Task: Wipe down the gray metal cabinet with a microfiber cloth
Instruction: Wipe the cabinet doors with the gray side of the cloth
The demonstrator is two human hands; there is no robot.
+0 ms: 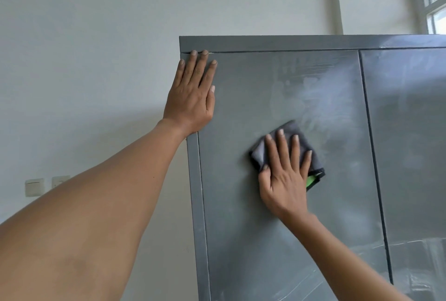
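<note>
Both flat: right hand on cloth.

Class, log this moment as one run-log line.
wiping | right hand presses cloth on cabinet door | left hand braces corner

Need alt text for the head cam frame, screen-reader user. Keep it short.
A person's right hand presses a folded gray microfiber cloth flat against the left door of a gray metal cabinet, below a hazy smeared patch. The left hand rests flat on the door's upper left corner, against a white wall.
</note>
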